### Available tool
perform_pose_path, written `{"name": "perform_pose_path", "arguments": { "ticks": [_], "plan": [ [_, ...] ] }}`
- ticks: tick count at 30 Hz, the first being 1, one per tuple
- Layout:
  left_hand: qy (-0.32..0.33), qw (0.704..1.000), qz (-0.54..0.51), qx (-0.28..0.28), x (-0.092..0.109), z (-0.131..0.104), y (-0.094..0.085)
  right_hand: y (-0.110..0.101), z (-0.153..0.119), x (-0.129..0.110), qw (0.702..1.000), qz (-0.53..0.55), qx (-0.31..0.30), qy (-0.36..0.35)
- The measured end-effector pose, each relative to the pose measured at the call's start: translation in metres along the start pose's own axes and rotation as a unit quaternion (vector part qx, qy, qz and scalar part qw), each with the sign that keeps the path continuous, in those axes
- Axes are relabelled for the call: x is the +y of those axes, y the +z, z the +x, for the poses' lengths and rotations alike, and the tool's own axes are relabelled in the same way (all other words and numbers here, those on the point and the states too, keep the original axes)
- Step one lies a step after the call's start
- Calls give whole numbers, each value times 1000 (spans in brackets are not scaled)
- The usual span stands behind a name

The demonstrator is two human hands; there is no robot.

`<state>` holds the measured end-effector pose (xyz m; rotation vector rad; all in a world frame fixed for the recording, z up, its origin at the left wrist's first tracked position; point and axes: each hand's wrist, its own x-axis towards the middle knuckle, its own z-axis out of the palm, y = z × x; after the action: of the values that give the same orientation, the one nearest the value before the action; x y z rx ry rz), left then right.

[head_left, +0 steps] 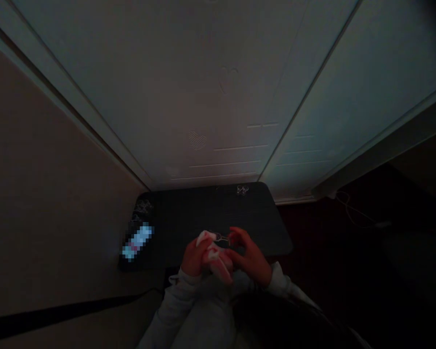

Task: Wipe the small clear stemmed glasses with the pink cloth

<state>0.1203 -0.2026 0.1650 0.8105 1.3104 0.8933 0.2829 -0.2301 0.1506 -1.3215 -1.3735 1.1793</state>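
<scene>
In the dim light my left hand (192,258) is closed around a soft pink and white cloth-like item (218,270), whose exact kind I cannot make out. It bunches up between my hands, with a pink end hanging toward my lap. A small shiny looped piece (222,237) sticks out from its top toward the right. My right hand (252,259) curls at the other side, its fingertips on the far end of that looped piece and its thumb by the pink material.
Below my hands is a dark low table (189,213) against a pale panelled door (203,97). Small shiny looped pieces (242,190) lie at its back edge, and more clear pieces (143,207) at the left. A lit, blurred-out phone-like screen (138,242) rests nearby. A white cable (359,215) trails at right.
</scene>
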Motion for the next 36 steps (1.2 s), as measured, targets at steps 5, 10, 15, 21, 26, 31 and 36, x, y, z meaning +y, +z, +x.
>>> {"name": "perform_pose_path", "arguments": {
  "ticks": [5,10,15,21,26,31,36],
  "plan": [
    [-22,1000,-12,-1,-5,3,-3,-7,0,1,980,-175,-29,-93],
    [-21,1000,-13,0,-7,4,-7,-4,-1,4,972,-219,-25,-84],
    [-16,999,-1,-38,-1,3,-12,5,-1,5,993,-119,-5,-1],
    [-8,997,35,-75,-2,3,-23,19,6,3,996,28,-17,82],
    [-15,994,33,-104,-7,5,-25,25,10,2,985,69,-31,153],
    [-32,997,33,-59,-6,9,-16,22,5,4,987,82,16,136],
    [-18,998,37,-52,-1,13,-9,10,-3,7,998,60,13,29]
  ]
}}
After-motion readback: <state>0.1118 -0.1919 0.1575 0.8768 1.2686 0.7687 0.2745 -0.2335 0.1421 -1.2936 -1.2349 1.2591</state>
